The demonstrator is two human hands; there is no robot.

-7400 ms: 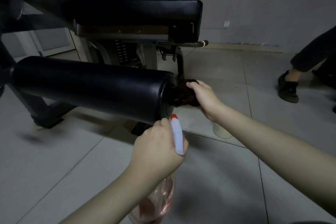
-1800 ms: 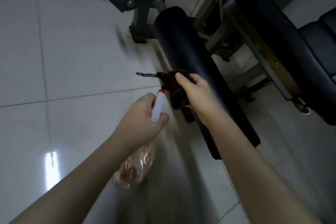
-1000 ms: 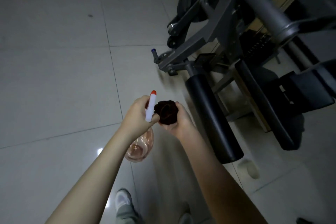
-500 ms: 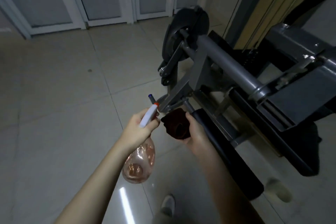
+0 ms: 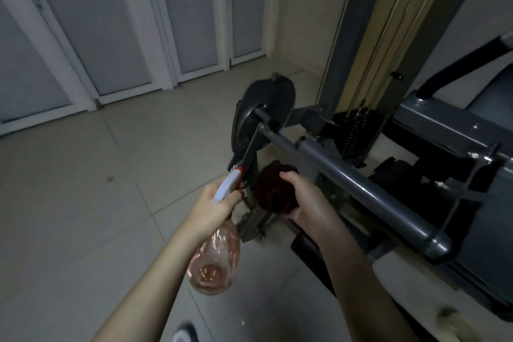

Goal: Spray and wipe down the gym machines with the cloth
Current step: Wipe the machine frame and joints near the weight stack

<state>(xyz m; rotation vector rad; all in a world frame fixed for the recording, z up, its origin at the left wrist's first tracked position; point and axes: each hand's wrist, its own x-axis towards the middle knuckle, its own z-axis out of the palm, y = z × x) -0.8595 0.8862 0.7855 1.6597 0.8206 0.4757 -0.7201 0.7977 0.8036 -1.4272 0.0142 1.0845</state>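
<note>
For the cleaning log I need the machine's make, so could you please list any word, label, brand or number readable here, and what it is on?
None can be read.
Spray bottle in the left hand: no label shows.
Dark cloth in the right hand: no print.
Weight stack: any markings are too small and dim.
Grey machine frame: no visible brand plate.

Open tiled floor (image 5: 97, 189) left of the grey crossbar (image 5: 347, 178); right of it, blocked by machine frame (image 5: 458, 130); behind it, by pulley wheel (image 5: 263, 108).

Head camera looks steeply down, close over the forearms.
</note>
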